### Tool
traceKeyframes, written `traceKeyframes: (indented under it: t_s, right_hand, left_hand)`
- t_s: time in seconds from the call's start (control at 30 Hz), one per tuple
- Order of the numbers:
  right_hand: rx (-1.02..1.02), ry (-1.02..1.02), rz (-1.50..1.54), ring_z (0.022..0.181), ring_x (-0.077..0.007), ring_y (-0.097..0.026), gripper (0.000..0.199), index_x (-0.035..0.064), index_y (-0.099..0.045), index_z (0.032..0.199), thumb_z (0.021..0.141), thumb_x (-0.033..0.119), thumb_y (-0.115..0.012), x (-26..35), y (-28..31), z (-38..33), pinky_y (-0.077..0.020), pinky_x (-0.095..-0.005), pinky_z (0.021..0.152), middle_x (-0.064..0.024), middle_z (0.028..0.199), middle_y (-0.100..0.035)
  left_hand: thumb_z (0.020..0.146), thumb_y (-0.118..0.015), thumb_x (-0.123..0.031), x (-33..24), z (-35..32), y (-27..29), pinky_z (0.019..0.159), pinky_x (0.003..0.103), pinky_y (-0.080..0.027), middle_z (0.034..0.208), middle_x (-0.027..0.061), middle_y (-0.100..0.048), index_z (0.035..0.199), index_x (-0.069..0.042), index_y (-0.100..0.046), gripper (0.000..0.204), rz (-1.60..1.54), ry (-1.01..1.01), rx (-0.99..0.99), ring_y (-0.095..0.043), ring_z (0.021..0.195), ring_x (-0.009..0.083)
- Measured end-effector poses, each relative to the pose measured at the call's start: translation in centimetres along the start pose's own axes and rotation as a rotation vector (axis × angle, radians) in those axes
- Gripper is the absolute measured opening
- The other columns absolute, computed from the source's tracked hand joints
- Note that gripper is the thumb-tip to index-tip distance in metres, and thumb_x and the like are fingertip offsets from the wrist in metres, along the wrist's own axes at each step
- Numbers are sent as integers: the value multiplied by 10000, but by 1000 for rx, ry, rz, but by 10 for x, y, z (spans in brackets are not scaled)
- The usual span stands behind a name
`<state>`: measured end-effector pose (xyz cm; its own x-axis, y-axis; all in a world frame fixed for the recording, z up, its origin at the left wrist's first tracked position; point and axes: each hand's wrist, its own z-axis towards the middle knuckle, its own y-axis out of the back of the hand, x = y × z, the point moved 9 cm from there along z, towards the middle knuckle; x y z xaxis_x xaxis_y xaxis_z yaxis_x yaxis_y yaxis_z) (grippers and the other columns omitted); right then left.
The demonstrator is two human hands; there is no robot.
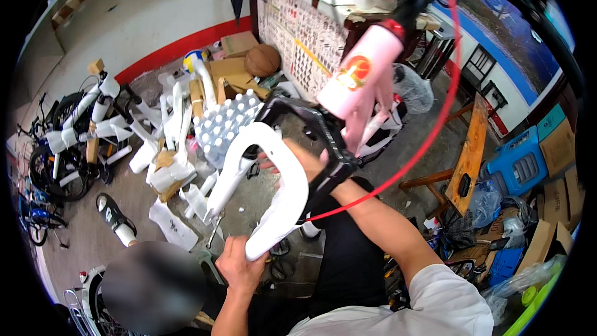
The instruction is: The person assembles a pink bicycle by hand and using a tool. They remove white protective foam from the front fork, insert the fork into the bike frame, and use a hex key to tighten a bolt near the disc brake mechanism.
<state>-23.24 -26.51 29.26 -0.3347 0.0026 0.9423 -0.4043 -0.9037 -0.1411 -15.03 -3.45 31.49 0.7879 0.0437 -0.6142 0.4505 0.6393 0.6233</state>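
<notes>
A pink bicycle head tube (359, 74) slants across the middle, with a black angular bracket (333, 149) at its lower end. In front of it is a white, thick U-shaped part (292, 177), which looks like a bike fork. My left hand (242, 266) is closed round one leg end of that white part. Behind the arch is my right hand (301, 160), beside the bracket, its fingers stretched out and partly hidden. A red cable (423, 149) curves down past my right forearm to the white part.
Another person's blurred head (152, 287) and shoe (115, 213) are at lower left. Wrapped bike frames (99, 102), a pack of bottles (227, 126) and a basketball (262, 61) lie beyond. At right are a wooden bench (467, 152) and a blue case (517, 158).
</notes>
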Motion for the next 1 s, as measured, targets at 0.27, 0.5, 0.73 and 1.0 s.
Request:
traceKeyframes:
  t_s: [0.27, 0.5, 0.73, 1.0]
  right_hand:
    - [71, -47, 22, 916, -196, -650, 420, 14, -607, 1135, 783, 153, -789, 5, -79, 62, -533, -357, 828, -86, 992, -681]
    - [32, -54, 107, 881, -150, -620, 376, 57, -611, 1050, 771, 186, -827, 11, -65, 73, -522, -332, 808, -47, 926, -660]
    - [204, 75, 688, 840, -144, -625, 336, 61, -568, 1075, 840, 216, -753, -15, -103, 104, -542, -324, 759, -47, 885, -631]
    - [-235, -84, 1007, 725, -244, -692, 182, 22, -645, 963, 886, 185, -618, -57, -70, 118, -584, -413, 661, -131, 820, -690]
  left_hand:
    - [638, -839, -98, 0, -8, -2, 588, 418, -470, 716, 152, -580, 806, -14, -567, 330, 8, 55, 36, -597, 627, 340]
    - [609, -859, -134, -8, 12, 0, 572, 415, -481, 713, 137, -589, 800, -35, -595, 340, 40, 69, 65, -609, 627, 346]
    - [594, -829, -151, -25, 47, 20, 605, 376, -492, 724, 153, -628, 858, -12, -631, 358, -108, 139, 231, -632, 645, 325]
    - [713, -842, -187, 29, 76, 24, 646, 257, -482, 794, 2, -655, 1065, 3, -668, 436, -503, 478, 406, -582, 700, 56]
